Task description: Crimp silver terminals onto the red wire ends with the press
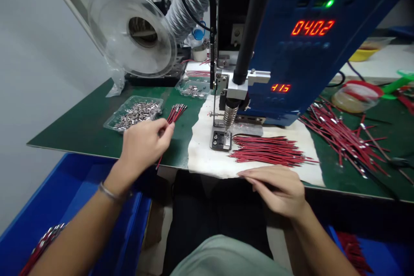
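Observation:
My left hand [145, 144] is closed at the left of the green table, its thumb and forefinger pinched on red and black wires [175, 113]. Small metal ends on these wires point away from me, and a tail hangs below the hand. Just behind it is a clear tray [139, 112] heaped with small metal connectors. My right hand [278, 187] is at the table's front edge with fingertips pressed together; whatever they hold, if anything, is too small to make out. Beyond it, a row of red wires [268, 150] lies on white paper [207, 159], beside the machine's soldering tip [229, 123].
The blue machine [310, 56] with red digits stands over the paper. A clear reel [132, 32] stands at the back left, near a smaller connector tray [194, 88]. Loose red wires [346, 136] lie on the right. Blue bins [84, 189] sit below the table edge.

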